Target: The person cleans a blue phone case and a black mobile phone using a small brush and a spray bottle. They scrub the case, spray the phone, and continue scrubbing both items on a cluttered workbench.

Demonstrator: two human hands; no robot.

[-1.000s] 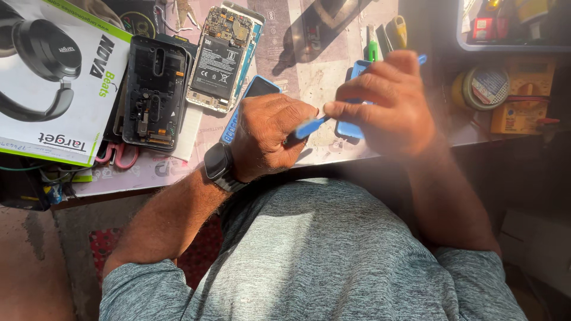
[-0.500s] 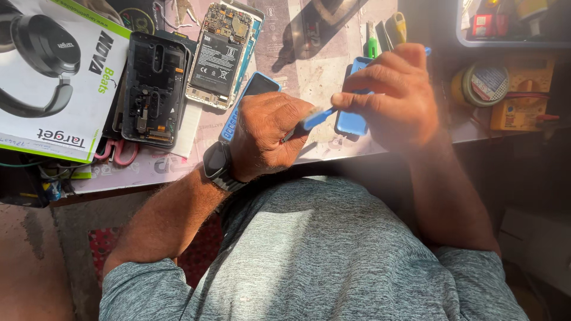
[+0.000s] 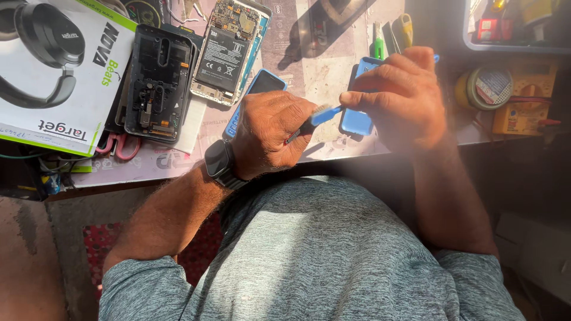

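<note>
The fingers (image 3: pixel 380 80) of the right hand (image 3: pixel 395 98) are clamped round a small blue phone (image 3: pixel 357 119), held just above the desk (image 3: pixel 324 77) edge with its long axis running up and away from the person, top end hidden behind the fingers. The left hand (image 3: pixel 270 134), a dark watch (image 3: pixel 220 163) on its wrist, is closed on a blue brush (image 3: pixel 318 116); the brush lies slantwise, its bristled head pointing up and right, touching the phone's lower left side. Left of that phone lies another blue phone (image 3: pixel 262 86), then an opened phone (image 3: pixel 229 50) showing its battery, then a black back cover (image 3: pixel 157 80). Right of it, a tray (image 3: pixel 511 47) holds small red and yellow items, too blurred to tell.
</note>
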